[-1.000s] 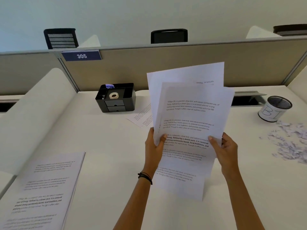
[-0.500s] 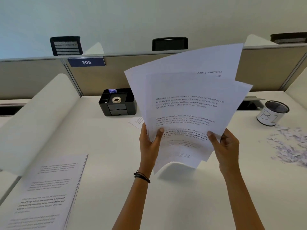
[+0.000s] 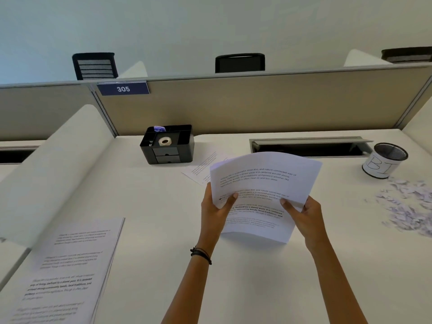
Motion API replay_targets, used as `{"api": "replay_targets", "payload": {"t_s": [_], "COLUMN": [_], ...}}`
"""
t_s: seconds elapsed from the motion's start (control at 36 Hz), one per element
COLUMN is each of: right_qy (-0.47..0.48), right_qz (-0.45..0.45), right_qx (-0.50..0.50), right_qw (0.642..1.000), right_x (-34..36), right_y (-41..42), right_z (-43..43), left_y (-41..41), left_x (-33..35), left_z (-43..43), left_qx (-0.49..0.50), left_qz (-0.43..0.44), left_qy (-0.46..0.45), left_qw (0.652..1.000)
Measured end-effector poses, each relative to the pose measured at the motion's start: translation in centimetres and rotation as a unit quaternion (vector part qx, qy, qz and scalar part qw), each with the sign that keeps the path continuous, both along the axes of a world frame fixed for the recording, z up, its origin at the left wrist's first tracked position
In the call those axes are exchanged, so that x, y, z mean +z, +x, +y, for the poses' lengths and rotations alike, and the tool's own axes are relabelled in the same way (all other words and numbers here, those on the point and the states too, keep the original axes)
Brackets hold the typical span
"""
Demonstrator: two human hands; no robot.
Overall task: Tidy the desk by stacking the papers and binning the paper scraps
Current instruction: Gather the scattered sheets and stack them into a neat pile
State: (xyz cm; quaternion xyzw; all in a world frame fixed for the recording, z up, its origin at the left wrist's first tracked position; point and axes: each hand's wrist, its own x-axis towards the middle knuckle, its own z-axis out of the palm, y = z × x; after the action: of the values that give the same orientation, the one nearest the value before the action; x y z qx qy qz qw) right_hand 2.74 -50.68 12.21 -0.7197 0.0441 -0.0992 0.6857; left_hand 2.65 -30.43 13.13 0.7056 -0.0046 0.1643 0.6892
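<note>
Pinching papers (image 3: pixel 264 181) by side edges | left hand (image 3: pixel 214 212), right hand (image 3: pixel 307 216) | above desk (image 3: pixel 163 206)

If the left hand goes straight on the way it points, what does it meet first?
Probably the loose sheet on the desk just beyond the left hand and its papers; the hand's height is unclear, so it might pass over.

We read "305" in white on the blue plate (image 3: pixel 123 89) atop the partition (image 3: pixel 257 106), and hand-drawn "BI" on the mesh cup (image 3: pixel 381 168). The held sheets (image 3: pixel 264 181) carried "close-knit, and nature-connected way of"; the left stack (image 3: pixel 70 265) showed bold "local traditions, and".
</note>
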Motion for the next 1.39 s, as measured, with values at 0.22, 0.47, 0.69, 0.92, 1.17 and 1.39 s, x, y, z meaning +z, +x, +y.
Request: {"api": "replay_targets", "payload": {"t_s": [0.22, 0.47, 0.69, 0.92, 1.17, 1.39], "right_qy": [-0.010, -0.006, -0.008, -0.046, -0.070, -0.075], "right_qz": [0.033, 0.030, -0.008, 0.006, -0.008, -0.022], "right_qx": [0.009, 0.003, -0.019, -0.005, -0.042, -0.053], "right_qw": [0.999, 1.000, 1.000, 0.999, 0.997, 0.996], "right_x": [-1.7, -2.5, -1.3, -3.4, -4.1, -3.8], "right_y": [-0.1, -0.1, -0.2, -0.2, -0.2, -0.4], "right_z": [0.1, 0.9, 1.4, 1.4, 1.7, 3.5], "left_y": [-0.4, -0.2, 0.0, -0.5, -3.1, -10.2], "left_x": [-2.2, -4.0, -3.2, -5.4, -9.0, -10.1], "left_z": [0.4, 0.7, 0.5, 3.4, 16.8, 25.0], "left_qx": [0.025, 0.021, 0.042, 0.036, 0.275, 0.435], "left_qz": [0.020, 0.025, -0.010, 0.008, 0.053, 0.132], "left_qy": [0.007, 0.052, 0.038, 0.098, 0.169, 0.180], "left_qw": [0.999, 0.998, 0.998, 0.995, 0.945, 0.872]}}
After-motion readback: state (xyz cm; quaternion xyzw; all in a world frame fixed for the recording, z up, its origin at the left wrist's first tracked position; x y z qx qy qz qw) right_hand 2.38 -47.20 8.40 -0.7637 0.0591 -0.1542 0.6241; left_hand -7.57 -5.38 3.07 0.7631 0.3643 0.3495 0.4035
